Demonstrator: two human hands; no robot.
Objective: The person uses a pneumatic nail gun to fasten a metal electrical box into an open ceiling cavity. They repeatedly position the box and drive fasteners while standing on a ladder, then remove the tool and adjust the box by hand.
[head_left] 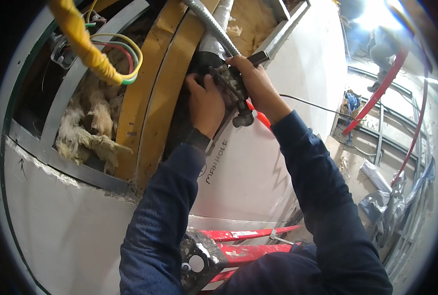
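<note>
My right hand (258, 83) is closed round a dark, scuffed tool (228, 83) with a black rounded knob (243, 118) at its lower end. A black block-shaped part (259, 59) sticks out beyond my knuckles. Just left of the tool, my left hand (206, 108) reaches up into the ceiling opening, its thumb and fingers bent. What its fingers grip is hidden in the shadow beside a black collar (204, 62). Above that collar runs a silver-wrapped pipe (216, 37). A red strap or cord (263, 119) hangs behind the tool.
Yellow-brown boards (152, 98) and loose insulation (93, 118) fill the opening at left. A yellow-taped cable bundle (84, 44) with coloured wires hangs close by. A flexible metal conduit (211, 24) passes above. Below me stands a red ladder (253, 253) with a black top.
</note>
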